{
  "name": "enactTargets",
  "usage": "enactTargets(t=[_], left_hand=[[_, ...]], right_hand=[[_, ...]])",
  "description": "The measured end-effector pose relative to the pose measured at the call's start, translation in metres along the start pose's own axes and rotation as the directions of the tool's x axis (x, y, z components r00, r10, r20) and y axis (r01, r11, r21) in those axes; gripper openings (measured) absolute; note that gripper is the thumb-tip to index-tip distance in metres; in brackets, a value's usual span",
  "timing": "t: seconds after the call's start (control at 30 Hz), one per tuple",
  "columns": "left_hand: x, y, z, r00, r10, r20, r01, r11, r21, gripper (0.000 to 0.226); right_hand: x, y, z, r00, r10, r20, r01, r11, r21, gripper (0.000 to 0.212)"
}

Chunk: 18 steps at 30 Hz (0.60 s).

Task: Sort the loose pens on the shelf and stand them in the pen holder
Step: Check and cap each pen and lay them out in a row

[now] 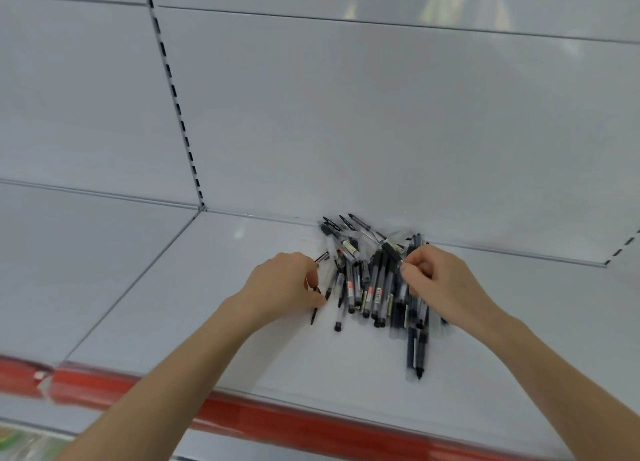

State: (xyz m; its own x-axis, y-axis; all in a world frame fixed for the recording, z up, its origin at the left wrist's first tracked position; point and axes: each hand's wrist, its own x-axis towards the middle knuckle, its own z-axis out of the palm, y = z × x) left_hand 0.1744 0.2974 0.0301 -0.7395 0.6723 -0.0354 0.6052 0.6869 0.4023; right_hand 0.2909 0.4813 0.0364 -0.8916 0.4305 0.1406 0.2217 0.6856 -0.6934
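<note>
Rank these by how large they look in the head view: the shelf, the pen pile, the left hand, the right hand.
1. shelf
2. pen pile
3. left hand and right hand: they look about the same size, so I do not rank them.

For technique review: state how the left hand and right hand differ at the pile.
The left hand works the left edge of the pile; the right hand its right side. The left hand curls round a thin black pen sticking out below it; the right hand pinches a black-capped pen. Both have curled fingers, backs up.
</note>
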Motion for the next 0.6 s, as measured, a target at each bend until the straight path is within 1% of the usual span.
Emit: enactTargets(t=[0.1,0.13,0.17,0.2,0.23,0.27,0.3,0.33,0.37,0.4,0.43,0.47,0.53,0.6], left_hand=[[-0.002,-0.006,0.000,0.999,0.004,-0.054,-0.013,0.984,-0.176,0.012],[-0.003,-0.007,-0.002,0.996,-0.013,-0.088,-0.011,0.962,-0.274,0.012],[-0.005,-0.007,-0.004,0.992,-0.041,-0.117,-0.010,0.915,-0.403,0.013],[-0.006,-0.006,-0.007,0.988,-0.075,-0.138,-0.016,0.829,-0.560,0.013],[-0.008,-0.004,-0.010,0.982,-0.111,-0.152,-0.033,0.694,-0.719,0.013],[-0.009,-0.001,-0.013,0.977,-0.148,-0.152,-0.052,0.528,-0.848,0.012],[-0.010,0.002,-0.015,0.973,-0.186,-0.140,-0.066,0.355,-0.932,0.011],[-0.010,0.005,-0.018,0.969,-0.217,-0.121,-0.077,0.200,-0.977,0.009],[-0.011,0.008,-0.020,0.965,-0.240,-0.103,-0.086,0.081,-0.993,0.007],[-0.011,0.010,-0.021,0.963,-0.255,-0.090,-0.093,-0.001,-0.996,0.007],[-0.011,0.012,-0.022,0.961,-0.265,-0.083,-0.102,-0.056,-0.993,0.006],[-0.011,0.014,-0.023,0.959,-0.271,-0.084,-0.112,-0.089,-0.990,0.005],[-0.012,0.016,-0.024,0.955,-0.279,-0.103,-0.137,-0.105,-0.985,0.005],[-0.014,0.019,-0.024,0.952,-0.279,-0.127,-0.160,-0.098,-0.982,0.006]], right_hand=[[-0.001,-0.003,-0.001,1.000,-0.012,-0.021,0.012,1.000,0.015,0.010],[-0.002,-0.005,-0.001,0.999,-0.020,-0.031,0.020,0.999,0.029,0.011],[-0.003,-0.007,-0.002,0.999,-0.028,-0.041,0.030,0.998,0.052,0.013],[-0.005,-0.010,-0.003,0.998,-0.040,-0.048,0.044,0.995,0.085,0.014],[-0.008,-0.015,-0.005,0.997,-0.061,-0.054,0.067,0.990,0.125,0.016],[-0.012,-0.020,-0.006,0.994,-0.091,-0.061,0.100,0.982,0.162,0.017],[-0.017,-0.025,-0.007,0.990,-0.128,-0.064,0.138,0.972,0.190,0.020],[-0.023,-0.032,-0.008,0.984,-0.169,-0.062,0.179,0.962,0.207,0.021],[-0.030,-0.039,-0.009,0.976,-0.212,-0.053,0.219,0.952,0.216,0.022],[-0.036,-0.046,-0.009,0.967,-0.254,-0.038,0.256,0.943,0.215,0.021],[-0.041,-0.051,-0.009,0.958,-0.287,-0.019,0.285,0.937,0.202,0.018],[-0.045,-0.054,-0.008,0.952,-0.307,0.004,0.302,0.936,0.180,0.015],[-0.048,-0.057,-0.006,0.951,-0.306,0.040,0.298,0.944,0.139,0.010],[-0.048,-0.055,-0.005,0.956,-0.292,0.041,0.286,0.951,0.115,0.011]])
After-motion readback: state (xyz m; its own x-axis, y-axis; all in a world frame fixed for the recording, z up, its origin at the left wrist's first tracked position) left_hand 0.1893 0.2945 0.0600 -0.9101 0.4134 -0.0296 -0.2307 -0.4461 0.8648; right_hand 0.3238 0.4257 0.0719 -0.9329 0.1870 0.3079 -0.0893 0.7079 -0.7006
